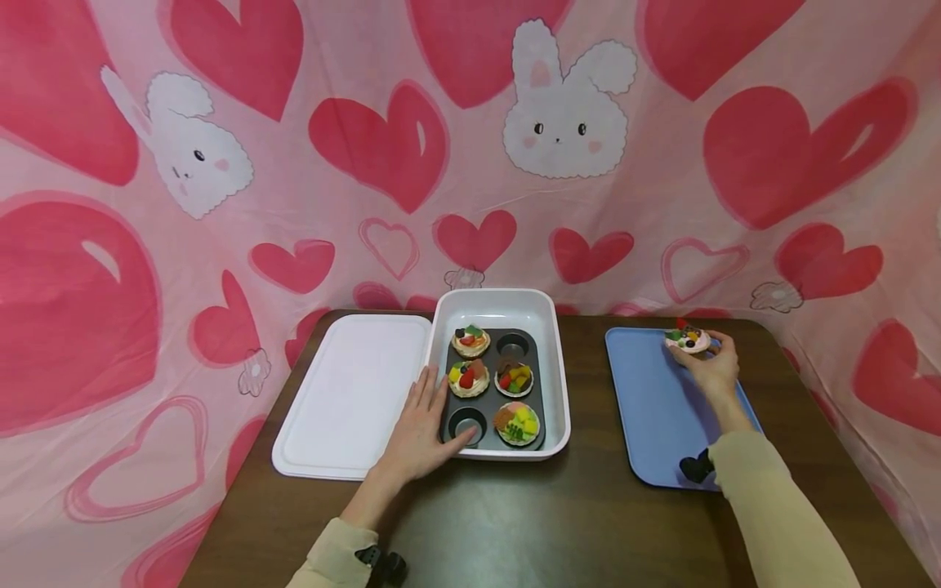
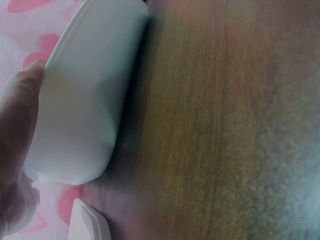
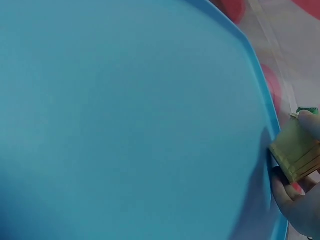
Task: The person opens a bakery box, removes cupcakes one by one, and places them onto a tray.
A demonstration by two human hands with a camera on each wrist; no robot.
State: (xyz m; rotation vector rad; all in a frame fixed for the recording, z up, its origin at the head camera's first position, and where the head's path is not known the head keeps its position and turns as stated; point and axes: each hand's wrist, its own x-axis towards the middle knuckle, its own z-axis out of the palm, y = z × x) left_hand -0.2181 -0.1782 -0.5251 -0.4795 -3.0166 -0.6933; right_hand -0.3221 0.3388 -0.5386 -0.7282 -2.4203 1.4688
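Evidently, in the head view, the right grip point(image 1: 713, 363) pinches a fruit-topped tart point(image 1: 687, 340) at the far end of the blue tray point(image 1: 647, 408). The left grip point(image 1: 422, 433), thumb spread from fingers, rests on the near-left rim of the white bin point(image 1: 553, 327), probably steadying it; inside, a muffin pan point(image 1: 491, 406) keeps four other tarts point(image 1: 517, 425) apart. The left wrist view shows that bin's outer wall. In the right wrist view, digits clasp the shell's sides, likely sparing its topping.

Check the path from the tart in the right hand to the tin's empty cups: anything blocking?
The container's right wall stands between the tart and the tin. The left hand partly covers the near-left cup with its thumb; nothing visible covers the far-right cup.
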